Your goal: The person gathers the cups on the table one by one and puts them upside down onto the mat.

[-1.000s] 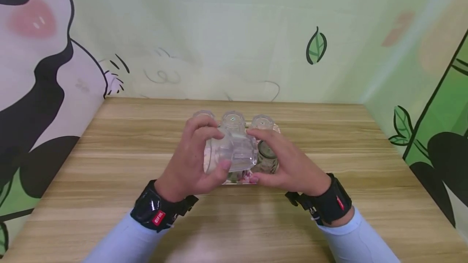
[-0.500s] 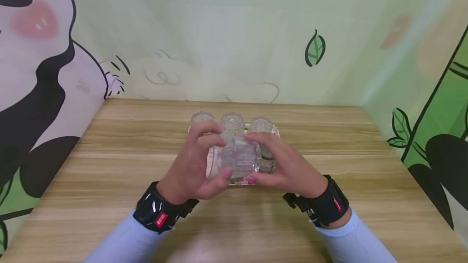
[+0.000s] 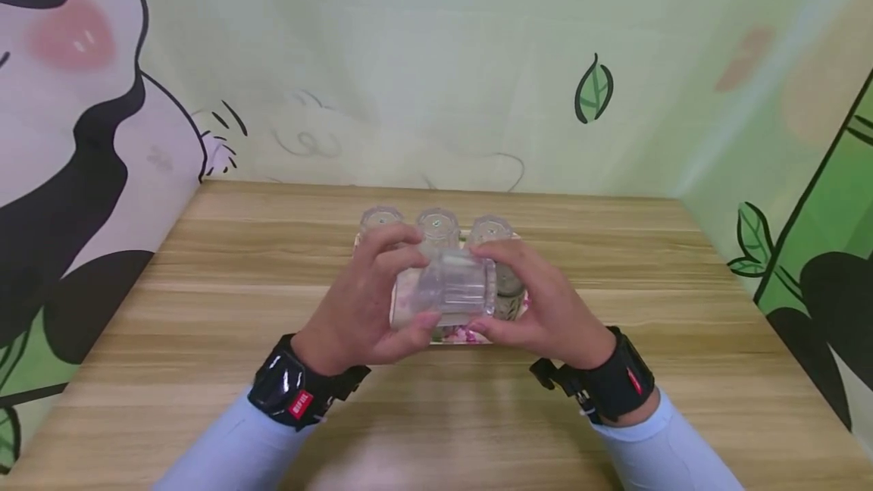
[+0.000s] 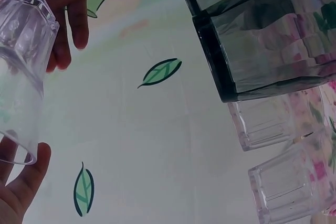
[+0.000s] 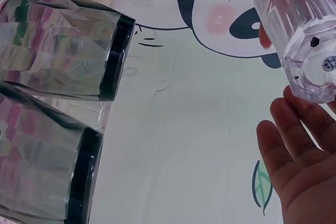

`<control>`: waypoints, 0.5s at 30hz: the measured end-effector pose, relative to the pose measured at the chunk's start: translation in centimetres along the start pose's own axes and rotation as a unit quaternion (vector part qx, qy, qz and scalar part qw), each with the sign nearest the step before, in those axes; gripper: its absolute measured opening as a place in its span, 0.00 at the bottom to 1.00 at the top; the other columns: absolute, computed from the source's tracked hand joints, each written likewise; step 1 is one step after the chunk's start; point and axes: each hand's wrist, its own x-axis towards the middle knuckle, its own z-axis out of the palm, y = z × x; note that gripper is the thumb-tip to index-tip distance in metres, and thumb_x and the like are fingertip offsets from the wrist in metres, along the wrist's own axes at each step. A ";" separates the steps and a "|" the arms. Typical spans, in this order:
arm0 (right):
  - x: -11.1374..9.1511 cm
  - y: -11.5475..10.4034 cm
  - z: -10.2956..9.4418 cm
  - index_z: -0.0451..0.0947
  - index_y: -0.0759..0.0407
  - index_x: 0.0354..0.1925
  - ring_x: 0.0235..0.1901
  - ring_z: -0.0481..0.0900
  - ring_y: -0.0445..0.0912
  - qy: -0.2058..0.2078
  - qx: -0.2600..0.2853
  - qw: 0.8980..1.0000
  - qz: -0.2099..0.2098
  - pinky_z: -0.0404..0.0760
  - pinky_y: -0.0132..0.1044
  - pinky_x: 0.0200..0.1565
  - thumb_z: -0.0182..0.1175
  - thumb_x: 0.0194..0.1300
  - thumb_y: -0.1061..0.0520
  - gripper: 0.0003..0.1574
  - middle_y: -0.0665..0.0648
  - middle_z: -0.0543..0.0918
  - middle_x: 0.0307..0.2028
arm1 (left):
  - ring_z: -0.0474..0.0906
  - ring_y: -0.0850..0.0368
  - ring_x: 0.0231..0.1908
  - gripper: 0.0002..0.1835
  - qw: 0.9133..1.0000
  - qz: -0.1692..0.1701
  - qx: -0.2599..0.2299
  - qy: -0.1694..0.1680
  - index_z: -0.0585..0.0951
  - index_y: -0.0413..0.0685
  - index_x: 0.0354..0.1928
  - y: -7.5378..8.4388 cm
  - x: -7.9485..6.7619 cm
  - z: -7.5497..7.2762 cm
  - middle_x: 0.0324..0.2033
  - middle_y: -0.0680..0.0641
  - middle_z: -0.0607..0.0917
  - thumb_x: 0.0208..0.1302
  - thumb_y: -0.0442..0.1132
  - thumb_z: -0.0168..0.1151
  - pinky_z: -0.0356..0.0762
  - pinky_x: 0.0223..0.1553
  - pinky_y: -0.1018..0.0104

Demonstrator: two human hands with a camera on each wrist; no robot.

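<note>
A clear faceted cup (image 3: pixel 453 290) lies sideways in the air between my hands, its base toward the right. My left hand (image 3: pixel 364 298) grips the cup around its rim end, thumb below and fingers above. At the base end, my right hand (image 3: pixel 546 305) holds it between thumb and forefinger. In the right wrist view, fingertips of the right hand (image 5: pixel 310 150) meet the edge of the base. Below the cup is a floral tray (image 3: pixel 446 337), partly hidden by the hands. A smoky grey cup (image 3: pixel 508 298) stands upside down on it.
Three clear upturned cups, a left one (image 3: pixel 380 220), a middle one (image 3: pixel 437 226) and a right one (image 3: pixel 491 229), line the tray's far side. Smoky grey cups (image 5: pixel 58 45) stand nearer. The wooden table (image 3: pixel 239 264) ends at a printed backdrop (image 3: pixel 409 59).
The held cup has shifted slightly right and turned more level. Both hands have moved a little with it, keeping hold. The cups on the tray stay put.
</note>
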 end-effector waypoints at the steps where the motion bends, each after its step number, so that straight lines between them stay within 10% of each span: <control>1: 0.0 0.0 0.0 0.69 0.65 0.64 0.53 0.79 0.51 0.004 0.000 1.000 -0.004 0.89 0.53 0.47 0.74 0.55 0.49 0.45 0.66 0.81 0.57 | 0.71 0.41 0.50 0.28 1.000 -0.001 0.003 -0.004 0.71 0.35 0.50 0.0 0.0 0.0 0.49 0.32 0.74 0.70 0.58 0.48 0.82 0.45 0.46; 15: 0.1 -0.1 0.0 0.70 0.65 0.61 0.50 0.79 0.51 0.043 -0.011 0.999 -0.003 0.89 0.53 0.42 0.66 0.61 0.34 0.45 0.65 0.82 0.53 | 0.70 0.38 0.52 0.34 0.999 -0.013 -0.032 0.033 0.66 0.29 0.52 -1.7 0.1 -1.6 0.50 0.29 0.72 0.76 0.61 0.40 0.74 0.53 0.48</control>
